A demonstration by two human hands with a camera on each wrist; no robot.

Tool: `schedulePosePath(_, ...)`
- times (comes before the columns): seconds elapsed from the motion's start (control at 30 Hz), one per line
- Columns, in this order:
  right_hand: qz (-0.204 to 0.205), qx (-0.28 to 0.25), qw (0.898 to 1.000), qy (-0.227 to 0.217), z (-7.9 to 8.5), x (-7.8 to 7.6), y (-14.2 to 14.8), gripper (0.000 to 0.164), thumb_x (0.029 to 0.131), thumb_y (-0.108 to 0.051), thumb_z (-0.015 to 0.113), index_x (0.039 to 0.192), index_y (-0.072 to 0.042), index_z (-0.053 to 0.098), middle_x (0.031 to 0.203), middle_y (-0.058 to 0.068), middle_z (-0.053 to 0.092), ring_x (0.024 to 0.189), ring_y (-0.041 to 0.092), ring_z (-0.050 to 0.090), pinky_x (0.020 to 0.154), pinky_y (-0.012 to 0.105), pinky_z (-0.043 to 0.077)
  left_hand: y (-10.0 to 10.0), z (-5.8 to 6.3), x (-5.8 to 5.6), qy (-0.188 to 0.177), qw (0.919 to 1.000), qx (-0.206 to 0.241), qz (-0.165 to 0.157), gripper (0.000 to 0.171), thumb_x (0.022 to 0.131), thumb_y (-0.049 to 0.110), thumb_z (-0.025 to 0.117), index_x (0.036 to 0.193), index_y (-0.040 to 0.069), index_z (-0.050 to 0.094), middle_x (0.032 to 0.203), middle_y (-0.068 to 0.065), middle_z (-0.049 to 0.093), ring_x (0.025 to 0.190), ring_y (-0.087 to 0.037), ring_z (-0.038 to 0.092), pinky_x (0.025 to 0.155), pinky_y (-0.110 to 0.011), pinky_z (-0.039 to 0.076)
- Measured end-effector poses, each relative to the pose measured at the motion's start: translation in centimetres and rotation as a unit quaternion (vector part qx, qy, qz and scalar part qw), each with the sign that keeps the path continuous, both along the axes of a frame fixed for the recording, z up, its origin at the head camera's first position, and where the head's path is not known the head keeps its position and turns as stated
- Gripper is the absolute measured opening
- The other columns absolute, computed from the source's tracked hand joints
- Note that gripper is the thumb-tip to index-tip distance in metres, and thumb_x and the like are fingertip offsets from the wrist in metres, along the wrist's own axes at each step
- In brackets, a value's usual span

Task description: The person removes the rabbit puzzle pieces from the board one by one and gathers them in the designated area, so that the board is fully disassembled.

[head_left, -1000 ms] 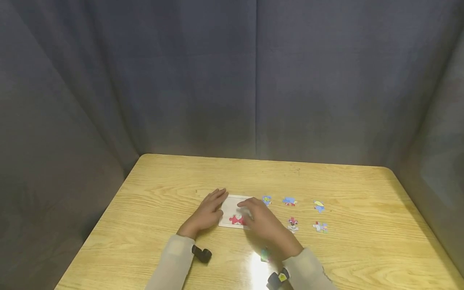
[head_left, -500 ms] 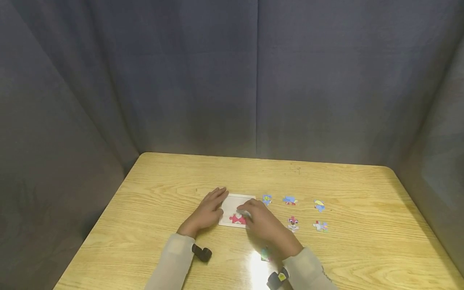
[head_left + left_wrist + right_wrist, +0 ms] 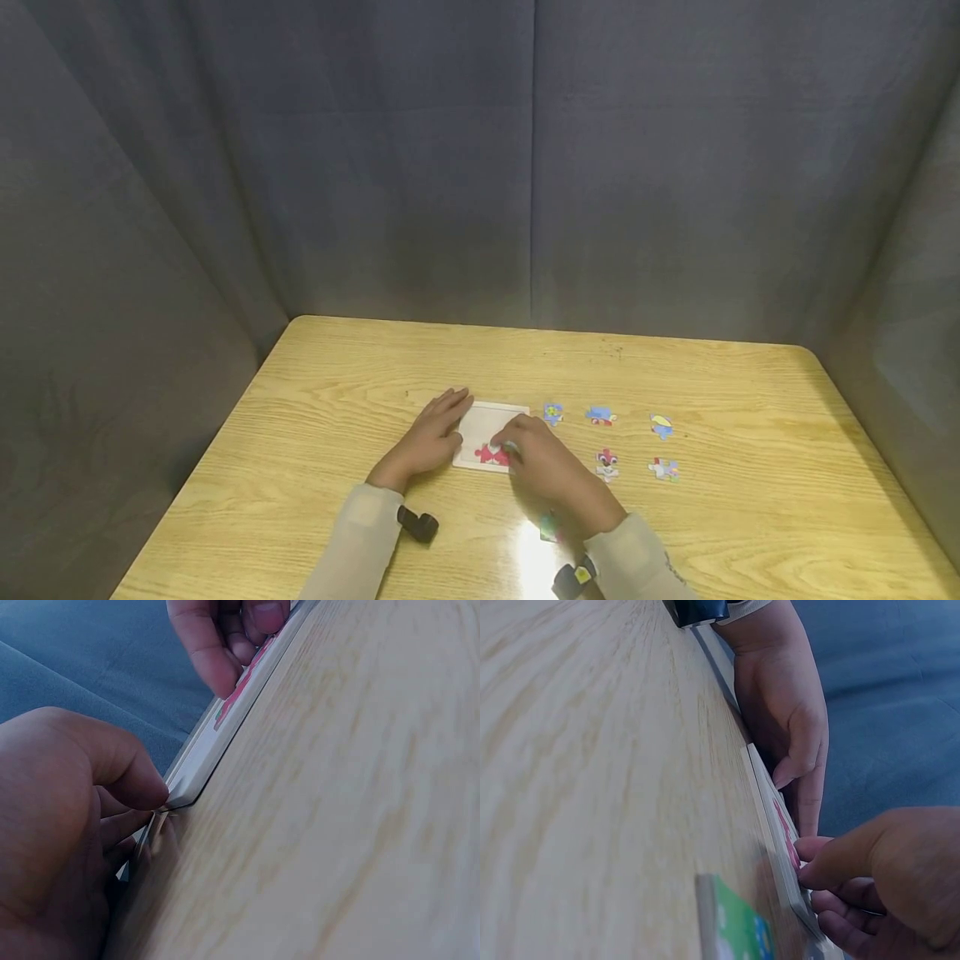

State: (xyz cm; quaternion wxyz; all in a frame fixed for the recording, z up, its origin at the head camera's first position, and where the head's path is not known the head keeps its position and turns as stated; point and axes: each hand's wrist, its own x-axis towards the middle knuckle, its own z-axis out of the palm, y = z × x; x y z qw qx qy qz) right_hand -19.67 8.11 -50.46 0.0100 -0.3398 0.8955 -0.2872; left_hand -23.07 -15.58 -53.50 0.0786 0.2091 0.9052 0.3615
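Note:
A white puzzle tray [image 3: 483,418] lies on the table, with a red-and-white puzzle piece [image 3: 486,454] at its front side. My left hand [image 3: 423,437] rests along the tray's left edge, fingers extended and thumb at its near left corner. Over the tray's right part, my right hand [image 3: 543,462] has thumb and index finger bent together around a pale bit of a puzzle piece [image 3: 512,447], mostly hidden by the fingers. In the right wrist view, the fingertips [image 3: 814,874] are right at the red printed surface, low over the tray.
Right of the tray lie several loose puzzle pieces: a blue one with a yellow flower [image 3: 552,412], a blue-and-red one [image 3: 601,415], a blue-and-yellow one [image 3: 661,426], a red-and-white face [image 3: 607,464] and a pale one [image 3: 663,469]. A green piece [image 3: 548,527] lies below my right wrist.
My right hand's index finger and thumb have drawn closer together and lowered slightly toward the red-and-white piece. My left hand and the loose pieces have stayed in place.

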Motion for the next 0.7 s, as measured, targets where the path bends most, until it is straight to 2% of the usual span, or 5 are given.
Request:
schedulePosePath(0.33,-0.01,-0.008,1.0,-0.021,-0.29,-0.06,0.05,0.024,0.095,-0.002,0.057,0.116,-0.009,0.067,0.12,0.004,0.059,0.116,0.027,0.051,0.1,0.043,0.047,-0.03,-0.07,-0.1,0.006,1.0,0.001,0.001,0.062,0.093,0.014,0.048,0.153,0.014,0.032,0.161,0.0,0.019,0.149,-0.023,0.006,0.118,-0.052,0.005)
schedulePosePath(0.57,-0.014,-0.013,0.999,-0.027,-0.31,-0.02,-0.01,0.026,0.092,0.001,0.057,0.115,-0.009,0.066,0.121,0.005,0.06,0.122,0.031,0.048,0.108,0.054,0.036,-0.05,-0.22,-0.12,0.005,1.0,0.0,-0.003,0.063,0.092,0.015,0.049,0.153,0.014,0.032,0.161,-0.001,0.02,0.149,-0.023,0.006,0.118,-0.052,0.004)
schedulePosePath(0.7,-0.01,-0.009,1.0,-0.025,-0.22,0.0,0.02,0.026,0.093,-0.001,0.056,0.116,-0.009,0.065,0.119,0.004,0.061,0.117,0.027,0.05,0.105,0.048,0.042,0.0,-0.24,-0.18,0.004,1.0,-0.001,-0.001,0.063,0.092,0.015,0.049,0.153,0.014,0.032,0.161,0.0,0.019,0.149,-0.023,0.005,0.118,-0.053,0.005)
